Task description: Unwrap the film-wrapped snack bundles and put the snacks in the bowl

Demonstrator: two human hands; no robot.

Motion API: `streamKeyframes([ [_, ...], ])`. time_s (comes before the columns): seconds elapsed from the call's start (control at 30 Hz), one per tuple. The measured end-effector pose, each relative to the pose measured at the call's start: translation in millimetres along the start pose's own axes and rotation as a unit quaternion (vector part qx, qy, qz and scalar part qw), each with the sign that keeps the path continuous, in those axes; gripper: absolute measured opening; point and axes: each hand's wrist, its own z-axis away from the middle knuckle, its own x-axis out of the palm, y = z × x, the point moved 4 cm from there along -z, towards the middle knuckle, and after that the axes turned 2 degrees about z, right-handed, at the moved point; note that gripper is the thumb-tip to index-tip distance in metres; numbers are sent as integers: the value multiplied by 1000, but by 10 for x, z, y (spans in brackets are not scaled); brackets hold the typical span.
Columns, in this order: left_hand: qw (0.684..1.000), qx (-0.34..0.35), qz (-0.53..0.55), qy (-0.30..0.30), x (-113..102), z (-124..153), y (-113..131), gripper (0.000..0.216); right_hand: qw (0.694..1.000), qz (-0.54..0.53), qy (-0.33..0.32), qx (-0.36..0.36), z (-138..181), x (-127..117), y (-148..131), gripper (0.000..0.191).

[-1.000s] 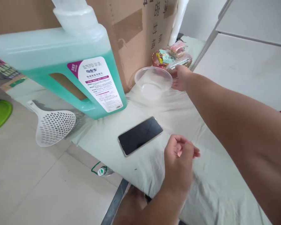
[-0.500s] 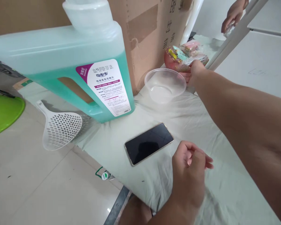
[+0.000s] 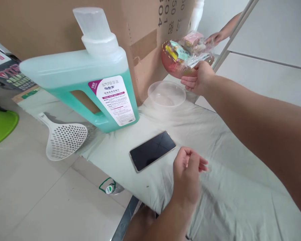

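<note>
At the back right, my right hand (image 3: 199,78) grips the near edge of a red bowl-shaped basket (image 3: 172,65), fingers beneath and thumb at the rim. Packets in the basket include a teal and yellow one (image 3: 177,50), a pink one (image 3: 192,37) and clear wrappers. Another person's hand (image 3: 215,38) reaches in at the basket's far side. My left hand (image 3: 187,167) hovers low over the cloth, fingers loosely curled and holding nothing. Just left of it lies a dark-screened phone (image 3: 152,151). A clear plastic bowl (image 3: 167,95) stands below the basket.
A large jug of green liquid (image 3: 110,100) stands at the left on the pale cloth (image 3: 230,167). A white slotted scoop (image 3: 66,139) lies at the cloth's left edge. Behind is a cardboard box (image 3: 145,50); white panels (image 3: 271,73) flank the right. A bottle (image 3: 115,188) shows below the edge.
The other person's hand has come from the upper right to the basket. My right hand has lifted the basket slightly. The view has shifted; my left hand stays near the phone.
</note>
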Motion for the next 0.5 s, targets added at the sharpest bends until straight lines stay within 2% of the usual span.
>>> streamKeyframes([
  [0.2,999,48,-10,12,-63,-34,65,21,999,-2,-32,-20,429,-124,119,22],
  [0.37,996,87,2,37,-146,-64,110,21,999,19,-51,2,1150,-293,174,21],
  [0.5,985,148,26,85,-257,-75,205,19,998,25,-56,30,1759,-612,392,27],
])
